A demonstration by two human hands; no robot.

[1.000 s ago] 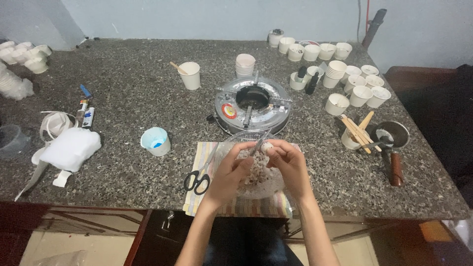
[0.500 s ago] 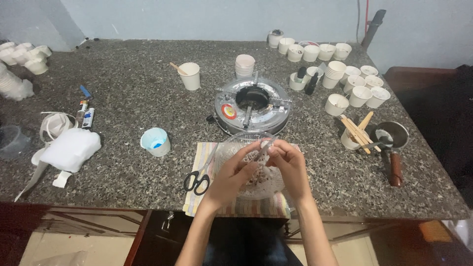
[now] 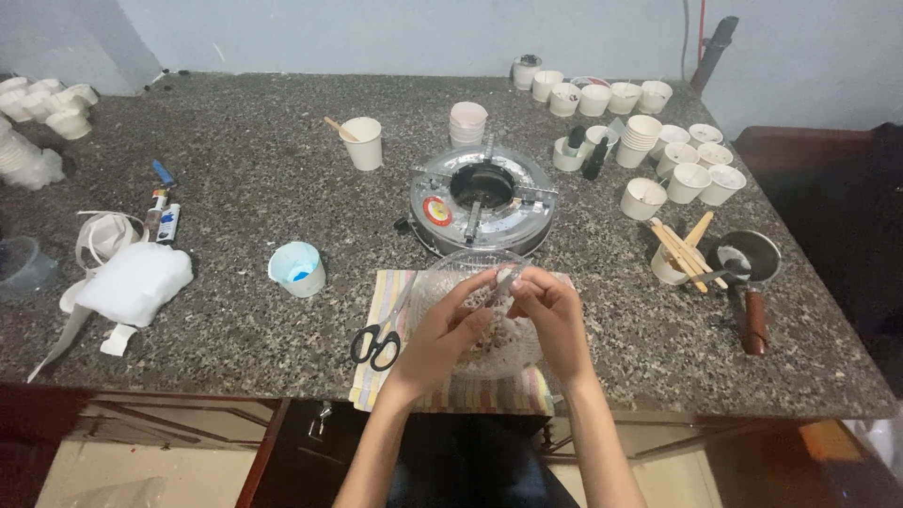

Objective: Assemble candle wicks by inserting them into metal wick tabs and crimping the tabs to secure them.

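Glass bowl (image 3: 470,310) sits on striped cloth (image 3: 451,390) at near table edge, speckled contents inside. Your left hand (image 3: 442,339) and right hand (image 3: 555,320) both over it, fingers curled, pinching small thin piece between them; exact grip unclear. Bowl likely rigid, fragile, slick; take it by rim, both sides. Scissors (image 3: 376,339) just left on cloth. Blue cup (image 3: 299,268) beyond. Burner (image 3: 482,198) behind bowl. Paper cups (image 3: 677,165) far right.

counter (image 3: 235,132): speckled dark grey granite | cloth (image 3: 390,287): yellow, pink, pale stripes | scissors (image 3: 378,341): black handles | burner (image 3: 483,199): silver, red-yellow round sticker | cup (image 3: 297,268), centre-left: pale blue | pan (image 3: 748,259), right: brown handle
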